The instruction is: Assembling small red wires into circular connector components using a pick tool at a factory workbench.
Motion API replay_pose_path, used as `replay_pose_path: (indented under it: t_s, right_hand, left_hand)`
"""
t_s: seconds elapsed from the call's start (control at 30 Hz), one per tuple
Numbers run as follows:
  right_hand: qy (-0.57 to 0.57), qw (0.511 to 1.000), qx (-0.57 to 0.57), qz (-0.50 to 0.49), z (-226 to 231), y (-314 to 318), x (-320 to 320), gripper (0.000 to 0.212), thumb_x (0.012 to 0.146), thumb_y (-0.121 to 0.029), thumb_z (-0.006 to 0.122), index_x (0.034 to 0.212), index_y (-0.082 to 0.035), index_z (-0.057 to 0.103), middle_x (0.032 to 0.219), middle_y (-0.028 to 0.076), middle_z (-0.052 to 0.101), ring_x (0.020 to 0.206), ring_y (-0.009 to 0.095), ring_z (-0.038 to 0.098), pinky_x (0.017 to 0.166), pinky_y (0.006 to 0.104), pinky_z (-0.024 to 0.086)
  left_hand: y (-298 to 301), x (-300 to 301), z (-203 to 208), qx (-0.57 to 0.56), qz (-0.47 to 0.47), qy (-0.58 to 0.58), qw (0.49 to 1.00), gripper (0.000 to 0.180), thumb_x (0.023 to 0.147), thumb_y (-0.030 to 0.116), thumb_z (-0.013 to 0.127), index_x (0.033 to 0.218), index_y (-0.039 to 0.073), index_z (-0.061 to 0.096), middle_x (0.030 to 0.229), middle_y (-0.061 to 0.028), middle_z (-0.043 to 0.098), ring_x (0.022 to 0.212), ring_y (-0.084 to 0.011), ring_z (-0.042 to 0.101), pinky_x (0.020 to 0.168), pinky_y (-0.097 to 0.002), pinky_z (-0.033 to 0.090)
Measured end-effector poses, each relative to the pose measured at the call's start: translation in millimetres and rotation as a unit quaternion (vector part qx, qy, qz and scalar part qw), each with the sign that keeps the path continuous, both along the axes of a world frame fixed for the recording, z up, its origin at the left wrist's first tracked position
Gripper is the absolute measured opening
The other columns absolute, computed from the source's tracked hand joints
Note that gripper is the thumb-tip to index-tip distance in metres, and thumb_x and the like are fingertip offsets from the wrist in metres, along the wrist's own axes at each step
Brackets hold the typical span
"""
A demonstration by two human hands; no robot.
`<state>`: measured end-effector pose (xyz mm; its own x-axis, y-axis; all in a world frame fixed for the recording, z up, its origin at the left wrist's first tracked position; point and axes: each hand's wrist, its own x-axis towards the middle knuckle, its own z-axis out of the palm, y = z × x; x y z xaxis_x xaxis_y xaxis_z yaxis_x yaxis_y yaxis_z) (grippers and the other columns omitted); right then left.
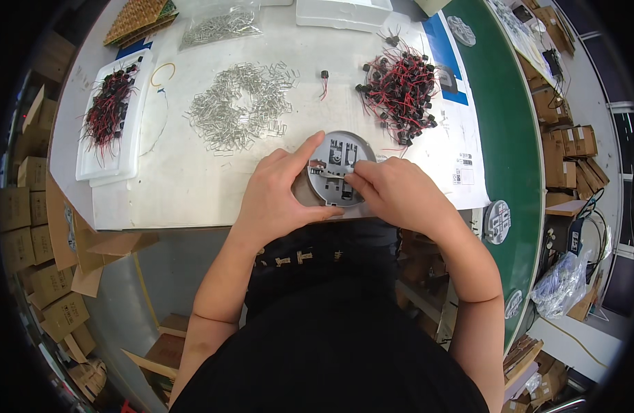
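A round grey plastic housing [342, 140] with dark slots and raised parts inside lies at the table's near edge. My left hand [274, 187] grips it from the left, thumb low and index finger high along the rim. The fingertips of my right hand [404, 191] are pinched together over the middle of the housing, at a small pale strip; what exactly they hold is mostly hidden. Beyond the housing lies a single small black cylindrical part [324, 74] with red wires. A heap of U-shaped metal clips [241, 107] spreads to the left.
At the right lies a pile of black wired parts [403, 93]; more fill a white tray [139, 131] at the left. A clear bag of clips [220, 27] and a white foam box [344, 12] stand at the back. Another round grey housing [496, 221] sits on the green surface.
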<state>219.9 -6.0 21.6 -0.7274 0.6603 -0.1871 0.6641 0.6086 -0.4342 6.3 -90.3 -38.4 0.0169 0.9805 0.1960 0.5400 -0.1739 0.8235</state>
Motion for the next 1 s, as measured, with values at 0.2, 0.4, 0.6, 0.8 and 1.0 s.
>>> replay_pose_path:
  t_s: [0.2,0.4,0.6,0.8,1.0]
  right_hand:
    - [0.01,1.0,-0.004,-0.005,-2.4,1.7,-0.8,0.032,0.104,-0.028,0.06,0.084,-0.005,0.069,0.07,0.021,0.068,0.07,0.043,0.069,0.065,0.0544,0.055]
    - [-0.014,1.0,-0.005,-0.004,0.6,1.2,-8.2,0.028,0.103,-0.026,0.063,0.087,-0.004,0.071,0.076,0.021,0.071,0.073,0.043,0.071,0.067,0.053,0.057]
    - [-0.067,0.996,0.051,0.014,21.1,-11.8,-22.9,0.03,0.105,-0.026,0.059,0.086,-0.004,0.067,0.073,0.021,0.068,0.069,0.044,0.066,0.066,0.0544,0.052]
    - [-0.074,0.996,0.045,0.025,27.7,-6.5,-24.9,0.03,0.105,-0.027,0.059,0.086,-0.005,0.068,0.071,0.019,0.067,0.068,0.042,0.067,0.063,0.0538,0.051]
    - [-0.084,0.995,0.05,0.014,21.9,-9.1,-25.2,0.03,0.105,-0.028,0.059,0.086,-0.006,0.067,0.07,0.018,0.067,0.067,0.042,0.067,0.062,0.0542,0.051]
  left_hand:
    - [0.3,-1.2,-1.3,-0.004,0.0,0.007,1.0,0.107,0.058,0.031,0.101,0.153,0.008,0.057,0.092,-0.0104,0.068,0.086,-0.0285,0.062,0.085,-0.0406,0.052]
    - [0.1,-0.3,-1.8,-0.005,0.003,0.004,1.0,0.107,0.057,0.03,0.101,0.152,0.009,0.058,0.092,-0.0108,0.069,0.085,-0.0297,0.062,0.085,-0.0415,0.052]
    - [1.1,-1.3,-2.8,0.026,-0.003,0.025,0.999,0.107,0.057,0.029,0.101,0.152,0.01,0.058,0.093,-0.0103,0.069,0.086,-0.0305,0.063,0.087,-0.0425,0.051]
    - [-1.1,0.0,0.5,0.019,-0.004,0.034,0.999,0.107,0.058,0.029,0.101,0.153,0.011,0.057,0.094,-0.0099,0.07,0.087,-0.0303,0.063,0.088,-0.0425,0.051]
    - [-1.0,-2.1,-1.5,0.017,-0.004,0.032,0.999,0.108,0.058,0.031,0.101,0.154,0.012,0.056,0.094,-0.0099,0.07,0.087,-0.0306,0.064,0.088,-0.0427,0.052]
